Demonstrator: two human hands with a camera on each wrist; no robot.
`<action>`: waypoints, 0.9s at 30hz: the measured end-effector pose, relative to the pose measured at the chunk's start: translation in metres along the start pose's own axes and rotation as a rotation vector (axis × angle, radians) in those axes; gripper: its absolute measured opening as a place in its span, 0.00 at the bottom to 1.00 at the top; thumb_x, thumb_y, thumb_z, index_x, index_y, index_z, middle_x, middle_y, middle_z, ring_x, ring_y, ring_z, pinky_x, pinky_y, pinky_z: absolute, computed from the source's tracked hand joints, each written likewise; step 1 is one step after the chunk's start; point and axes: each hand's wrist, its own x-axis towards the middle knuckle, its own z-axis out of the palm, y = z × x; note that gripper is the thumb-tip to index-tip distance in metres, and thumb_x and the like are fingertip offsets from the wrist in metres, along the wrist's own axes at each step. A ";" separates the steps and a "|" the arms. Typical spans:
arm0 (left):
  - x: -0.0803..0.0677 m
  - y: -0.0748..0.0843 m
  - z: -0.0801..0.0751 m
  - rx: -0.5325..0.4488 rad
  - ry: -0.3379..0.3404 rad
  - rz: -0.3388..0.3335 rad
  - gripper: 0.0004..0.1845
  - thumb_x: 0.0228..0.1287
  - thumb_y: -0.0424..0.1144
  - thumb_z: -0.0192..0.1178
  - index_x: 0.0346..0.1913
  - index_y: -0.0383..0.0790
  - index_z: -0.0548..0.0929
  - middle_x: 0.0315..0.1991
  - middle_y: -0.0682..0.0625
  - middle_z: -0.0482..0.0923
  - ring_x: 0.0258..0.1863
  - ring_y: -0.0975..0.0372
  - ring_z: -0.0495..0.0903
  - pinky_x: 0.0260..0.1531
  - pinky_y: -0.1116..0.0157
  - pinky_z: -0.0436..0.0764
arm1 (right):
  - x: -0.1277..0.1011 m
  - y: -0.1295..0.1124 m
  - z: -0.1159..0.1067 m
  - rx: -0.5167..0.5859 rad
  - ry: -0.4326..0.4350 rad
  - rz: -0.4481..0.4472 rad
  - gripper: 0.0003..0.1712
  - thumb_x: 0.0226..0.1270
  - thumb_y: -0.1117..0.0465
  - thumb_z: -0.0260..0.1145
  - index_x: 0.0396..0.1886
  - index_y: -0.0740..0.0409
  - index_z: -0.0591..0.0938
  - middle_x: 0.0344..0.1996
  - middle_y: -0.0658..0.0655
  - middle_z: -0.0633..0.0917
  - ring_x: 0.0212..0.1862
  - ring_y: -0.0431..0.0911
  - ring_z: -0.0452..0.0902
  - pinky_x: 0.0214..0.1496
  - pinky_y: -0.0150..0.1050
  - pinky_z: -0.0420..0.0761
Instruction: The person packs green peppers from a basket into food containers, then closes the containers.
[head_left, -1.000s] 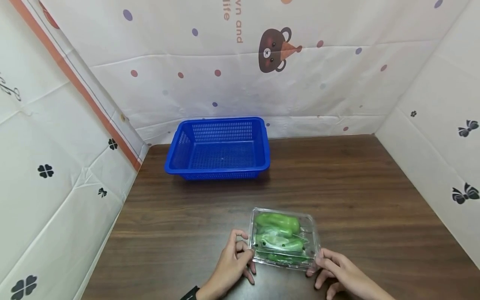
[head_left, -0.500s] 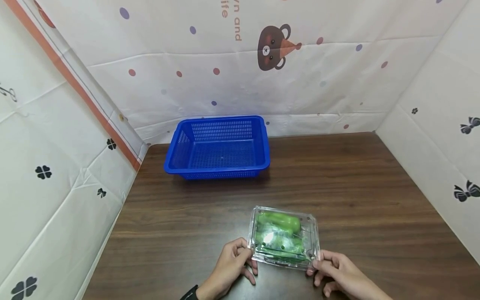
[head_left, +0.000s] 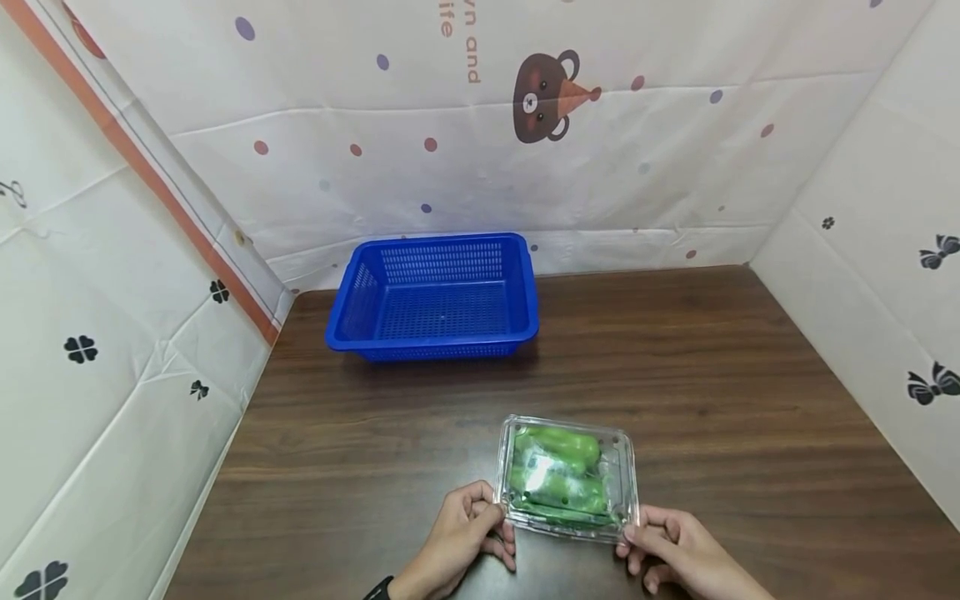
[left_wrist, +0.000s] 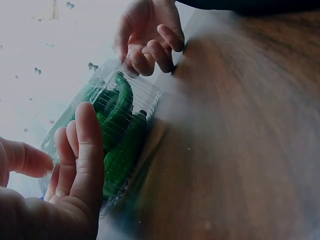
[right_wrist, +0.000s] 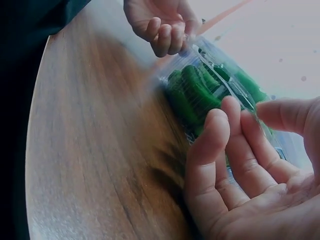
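Note:
A clear plastic clamshell box (head_left: 619,471) lies near the front of the table with several green peppers (head_left: 558,492) inside. Its lid lies over the peppers and catches a bright glare. My left hand (head_left: 468,529) pinches the rim at the near left corner between thumb and fingers. At the near right corner my right hand (head_left: 675,546) pinches the rim in the same way. In the left wrist view the peppers (left_wrist: 122,150) show through the ribbed side wall. The right wrist view shows thumb and fingertips right at the lid's edge, with the other fingers curled below.
A blue perforated plastic basket (head_left: 431,343) stands at the back left of the brown wooden table (head_left: 660,358). Printed white sheets (head_left: 337,192) rise behind the table and along both sides.
My left index finger has come down along the box's left edge. The lid now lies flatter and shows more glare. Both hands keep to their corners.

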 end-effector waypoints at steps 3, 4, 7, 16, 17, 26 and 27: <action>0.000 0.000 0.000 -0.002 0.005 0.002 0.06 0.68 0.25 0.53 0.34 0.36 0.70 0.25 0.44 0.82 0.22 0.59 0.83 0.26 0.58 0.89 | 0.001 0.001 0.000 0.008 0.002 -0.013 0.12 0.83 0.63 0.54 0.45 0.64 0.82 0.39 0.53 0.86 0.36 0.39 0.82 0.33 0.31 0.84; 0.000 0.000 0.000 0.000 0.012 0.001 0.06 0.68 0.25 0.53 0.34 0.36 0.70 0.25 0.44 0.81 0.22 0.59 0.83 0.26 0.58 0.89 | 0.001 0.001 0.000 0.013 0.003 -0.015 0.12 0.83 0.63 0.53 0.45 0.63 0.82 0.39 0.53 0.86 0.36 0.39 0.82 0.33 0.31 0.84; 0.001 -0.002 0.001 0.016 0.037 0.000 0.06 0.66 0.24 0.53 0.33 0.36 0.70 0.24 0.44 0.81 0.21 0.58 0.83 0.25 0.57 0.89 | 0.003 0.004 -0.001 0.025 0.013 -0.016 0.12 0.83 0.62 0.53 0.43 0.64 0.81 0.38 0.53 0.86 0.34 0.39 0.82 0.32 0.31 0.84; 0.005 -0.007 0.004 0.048 0.052 -0.013 0.06 0.68 0.26 0.54 0.35 0.38 0.70 0.24 0.43 0.80 0.23 0.58 0.83 0.22 0.59 0.88 | 0.004 0.008 -0.025 0.127 -0.065 -0.024 0.15 0.87 0.61 0.46 0.48 0.62 0.79 0.44 0.57 0.84 0.38 0.44 0.84 0.38 0.36 0.87; 0.006 -0.007 0.003 0.059 0.053 -0.013 0.05 0.69 0.27 0.54 0.36 0.37 0.70 0.25 0.43 0.80 0.23 0.58 0.83 0.22 0.59 0.88 | 0.004 0.009 -0.029 0.155 -0.084 -0.025 0.17 0.88 0.61 0.43 0.49 0.60 0.79 0.45 0.57 0.84 0.40 0.45 0.85 0.40 0.37 0.87; 0.002 -0.003 -0.007 0.278 0.129 0.041 0.04 0.71 0.29 0.56 0.43 0.29 0.76 0.26 0.41 0.81 0.23 0.58 0.82 0.23 0.56 0.88 | 0.004 0.016 -0.035 0.239 0.013 0.040 0.19 0.88 0.52 0.42 0.49 0.55 0.78 0.42 0.55 0.83 0.40 0.47 0.86 0.44 0.41 0.88; 0.002 -0.002 -0.008 0.308 0.146 0.052 0.04 0.72 0.29 0.56 0.43 0.29 0.76 0.27 0.41 0.81 0.22 0.58 0.82 0.22 0.55 0.88 | 0.004 0.016 -0.034 0.236 0.028 0.042 0.19 0.88 0.51 0.43 0.49 0.56 0.78 0.42 0.55 0.83 0.39 0.47 0.86 0.44 0.41 0.88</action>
